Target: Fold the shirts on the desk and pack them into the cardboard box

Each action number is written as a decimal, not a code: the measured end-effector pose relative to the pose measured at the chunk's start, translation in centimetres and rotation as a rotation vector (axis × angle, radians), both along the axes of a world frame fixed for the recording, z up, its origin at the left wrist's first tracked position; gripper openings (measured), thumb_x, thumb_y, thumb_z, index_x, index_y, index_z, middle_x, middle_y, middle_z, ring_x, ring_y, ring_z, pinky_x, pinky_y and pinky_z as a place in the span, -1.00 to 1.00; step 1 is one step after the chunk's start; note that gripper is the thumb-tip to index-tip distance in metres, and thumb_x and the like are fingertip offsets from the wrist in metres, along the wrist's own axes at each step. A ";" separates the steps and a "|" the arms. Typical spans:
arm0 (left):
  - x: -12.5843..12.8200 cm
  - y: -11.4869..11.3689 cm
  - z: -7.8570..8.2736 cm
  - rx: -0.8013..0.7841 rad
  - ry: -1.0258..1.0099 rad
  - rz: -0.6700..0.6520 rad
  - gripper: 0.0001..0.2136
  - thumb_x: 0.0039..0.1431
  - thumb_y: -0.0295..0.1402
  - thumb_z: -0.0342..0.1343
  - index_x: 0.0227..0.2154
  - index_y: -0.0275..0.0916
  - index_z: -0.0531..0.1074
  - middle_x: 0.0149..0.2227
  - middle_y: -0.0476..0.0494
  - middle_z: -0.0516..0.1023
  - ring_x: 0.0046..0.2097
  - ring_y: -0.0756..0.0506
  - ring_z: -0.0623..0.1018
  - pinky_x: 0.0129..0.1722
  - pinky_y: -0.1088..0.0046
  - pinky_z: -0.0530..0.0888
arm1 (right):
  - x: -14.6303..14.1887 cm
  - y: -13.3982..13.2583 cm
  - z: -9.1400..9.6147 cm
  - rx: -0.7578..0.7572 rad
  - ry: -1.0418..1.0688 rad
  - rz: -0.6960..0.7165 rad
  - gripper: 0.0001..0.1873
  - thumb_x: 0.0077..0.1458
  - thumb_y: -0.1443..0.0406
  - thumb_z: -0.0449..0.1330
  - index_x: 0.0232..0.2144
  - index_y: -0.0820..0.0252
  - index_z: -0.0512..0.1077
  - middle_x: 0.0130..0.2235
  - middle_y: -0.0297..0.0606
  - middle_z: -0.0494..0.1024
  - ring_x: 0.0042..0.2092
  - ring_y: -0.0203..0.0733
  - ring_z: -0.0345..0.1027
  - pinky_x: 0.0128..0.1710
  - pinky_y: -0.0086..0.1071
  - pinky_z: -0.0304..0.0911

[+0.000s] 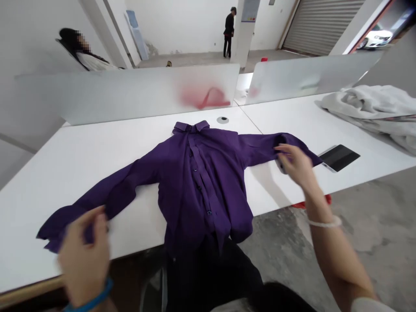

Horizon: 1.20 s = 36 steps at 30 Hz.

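A purple button-up shirt [201, 173] lies face up on the white table [81, 151], collar away from me, both sleeves spread out, its hem hanging over the near edge. My left hand [85, 255] is closed on the cuff end of the left sleeve, low at the left. My right hand [294, 162] rests on the end of the right sleeve, fingers curled on the cloth there. A blue band is on my left wrist and a white bracelet on my right.
A dark tablet [339, 157] lies just right of the right sleeve. A heap of white cloth [373, 108] sits at the far right. Frosted dividers [130, 93] stand behind the table. One person sits beyond them at left; another stands far back.
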State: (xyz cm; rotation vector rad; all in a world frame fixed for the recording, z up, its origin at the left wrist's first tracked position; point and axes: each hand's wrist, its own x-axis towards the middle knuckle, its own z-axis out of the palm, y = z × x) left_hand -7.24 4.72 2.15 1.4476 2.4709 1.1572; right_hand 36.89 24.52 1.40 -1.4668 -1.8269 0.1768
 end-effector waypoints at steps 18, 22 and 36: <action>-3.9 3.6 -7.8 -0.428 0.648 -0.410 -0.29 0.20 0.09 -0.30 0.26 -0.32 0.02 0.26 -0.30 0.12 0.28 -0.27 0.14 0.20 -0.16 0.01 | -29.0 18.4 -6.2 -0.332 -0.609 0.505 -0.43 0.29 0.02 -0.27 0.29 -0.04 -0.04 0.35 -0.17 -0.18 0.34 0.14 -0.44 0.15 0.35 -0.45; -6.3 7.2 -7.0 -0.545 0.589 -0.404 -0.18 0.09 0.18 -0.20 0.26 -0.36 0.01 0.28 -0.34 0.06 0.30 -0.31 0.08 0.21 -0.16 -0.06 | -29.9 20.2 -6.9 -0.297 -0.605 0.488 -0.43 0.29 0.02 -0.28 0.28 -0.03 -0.02 0.35 -0.18 -0.15 0.34 0.13 -0.43 0.16 0.34 -0.46; 5.6 8.8 -5.8 -0.186 0.768 -0.700 -0.52 0.28 -0.14 -0.19 0.16 -0.30 0.22 0.21 -0.18 0.27 0.25 -0.22 0.22 0.20 0.06 0.19 | -32.6 26.0 -7.2 -0.294 -0.583 0.474 -0.40 0.27 -0.03 -0.30 0.28 -0.07 -0.02 0.35 -0.22 -0.15 0.35 0.10 -0.43 0.17 0.32 -0.49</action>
